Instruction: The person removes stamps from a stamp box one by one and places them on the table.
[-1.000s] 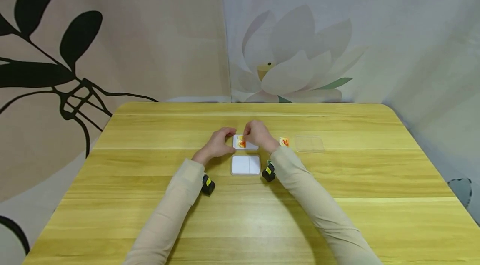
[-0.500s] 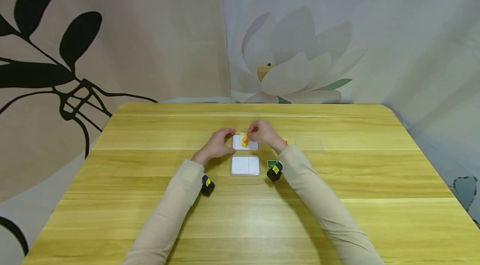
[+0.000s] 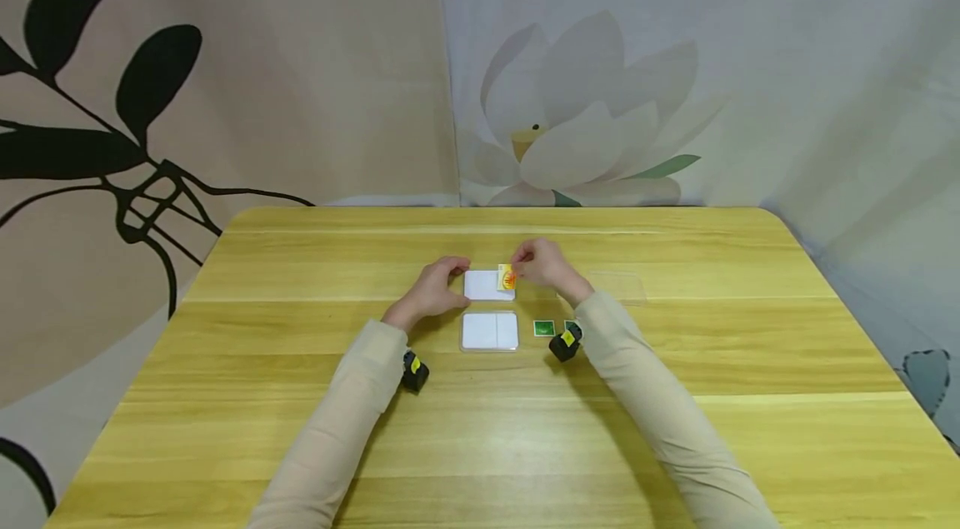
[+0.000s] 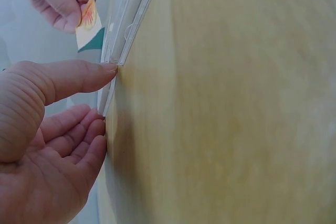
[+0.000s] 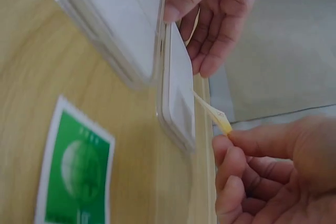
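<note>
My right hand (image 3: 546,264) pinches a small yellow-orange stamp (image 3: 505,277) between thumb and fingertips. The stamp hangs over the right end of a white-lined clear plastic case (image 3: 480,286); in the right wrist view the stamp (image 5: 215,114) stands tilted, its lower edge near the white surface, and I cannot tell whether they touch. My left hand (image 3: 431,289) holds that case at its left end, thumb on the near edge and fingers at the far one. Closer to me lies a second white-lined clear case (image 3: 480,333), with a dividing line across its white inside.
A green stamp (image 3: 543,328) lies right of the near case, with another (image 3: 570,324) partly hidden behind the right wrist camera (image 3: 566,343). A thin clear plastic cover (image 3: 626,287) lies farther right on the wooden table (image 3: 675,429). A printed curtain hangs behind.
My right hand has moved right, carrying the stamp from the left part of the far case to its right end. The left hand keeps its place.
</note>
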Motion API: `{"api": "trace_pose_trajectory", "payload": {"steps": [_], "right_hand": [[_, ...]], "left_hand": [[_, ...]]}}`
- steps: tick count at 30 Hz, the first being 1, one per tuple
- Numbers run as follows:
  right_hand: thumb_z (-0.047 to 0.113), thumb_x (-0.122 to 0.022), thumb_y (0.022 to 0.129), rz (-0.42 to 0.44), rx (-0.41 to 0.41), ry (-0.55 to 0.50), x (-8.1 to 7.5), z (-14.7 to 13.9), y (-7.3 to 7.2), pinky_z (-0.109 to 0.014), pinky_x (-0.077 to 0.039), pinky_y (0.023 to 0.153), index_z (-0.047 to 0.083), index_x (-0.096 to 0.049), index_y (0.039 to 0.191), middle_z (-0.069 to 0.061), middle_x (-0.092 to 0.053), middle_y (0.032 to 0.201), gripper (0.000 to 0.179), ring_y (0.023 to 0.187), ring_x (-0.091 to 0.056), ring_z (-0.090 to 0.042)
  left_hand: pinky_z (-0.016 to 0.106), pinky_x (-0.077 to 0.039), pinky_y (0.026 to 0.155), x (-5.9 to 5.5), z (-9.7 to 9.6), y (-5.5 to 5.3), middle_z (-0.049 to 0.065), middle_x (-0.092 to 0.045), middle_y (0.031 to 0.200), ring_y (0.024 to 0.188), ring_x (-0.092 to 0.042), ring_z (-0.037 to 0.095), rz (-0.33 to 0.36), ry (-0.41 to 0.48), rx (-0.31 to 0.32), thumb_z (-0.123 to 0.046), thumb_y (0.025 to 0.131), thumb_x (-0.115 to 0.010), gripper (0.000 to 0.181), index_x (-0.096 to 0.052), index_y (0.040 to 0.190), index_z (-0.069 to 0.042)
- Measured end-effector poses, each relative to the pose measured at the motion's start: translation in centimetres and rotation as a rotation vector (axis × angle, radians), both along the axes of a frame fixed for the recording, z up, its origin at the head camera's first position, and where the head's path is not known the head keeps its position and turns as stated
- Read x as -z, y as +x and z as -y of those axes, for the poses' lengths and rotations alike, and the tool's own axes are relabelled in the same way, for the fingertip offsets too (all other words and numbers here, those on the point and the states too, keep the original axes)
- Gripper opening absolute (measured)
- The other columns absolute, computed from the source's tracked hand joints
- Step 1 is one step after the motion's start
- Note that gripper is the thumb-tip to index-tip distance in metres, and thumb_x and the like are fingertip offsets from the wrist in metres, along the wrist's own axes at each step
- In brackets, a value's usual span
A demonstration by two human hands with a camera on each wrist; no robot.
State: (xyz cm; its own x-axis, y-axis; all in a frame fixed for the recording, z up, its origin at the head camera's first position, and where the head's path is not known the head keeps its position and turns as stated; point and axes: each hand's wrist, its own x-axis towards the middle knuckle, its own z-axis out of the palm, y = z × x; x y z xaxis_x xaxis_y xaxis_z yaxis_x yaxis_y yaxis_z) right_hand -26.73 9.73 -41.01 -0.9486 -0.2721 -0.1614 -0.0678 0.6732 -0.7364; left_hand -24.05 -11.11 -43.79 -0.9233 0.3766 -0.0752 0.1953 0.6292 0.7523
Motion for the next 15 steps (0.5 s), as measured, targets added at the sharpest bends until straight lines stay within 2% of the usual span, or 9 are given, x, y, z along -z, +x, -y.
{"api": "trace_pose_trajectory", "payload": {"steps": [8,15], "right_hand": [[0.002,-0.059,0.086,-0.045,-0.013,0.026,0.0,-1.3,0.0,-0.021,-0.042,0.057,-0.006,-0.065,0.089,-0.011,-0.063,0.077,0.01,0.066,-0.052,-0.015],[0.002,-0.059,0.086,-0.04,-0.007,0.028,0.5,-2.3,0.2,-0.022,-0.043,0.058,-0.006,-0.064,0.089,-0.011,-0.062,0.079,0.01,0.068,-0.052,-0.016]], "left_hand": [[0.039,-0.038,0.102,0.0,0.1,0.1,0.022,-0.049,0.128,0.118,-0.046,0.033,-0.002,0.019,0.017,0.0,0.076,-0.072,0.064,-0.043,0.132,0.009],[0.039,-0.038,0.103,0.0,0.1,0.1,0.023,-0.048,0.129,0.119,-0.045,0.034,0.003,0.028,0.016,0.0,0.077,-0.072,0.064,-0.042,0.132,0.009]]}}
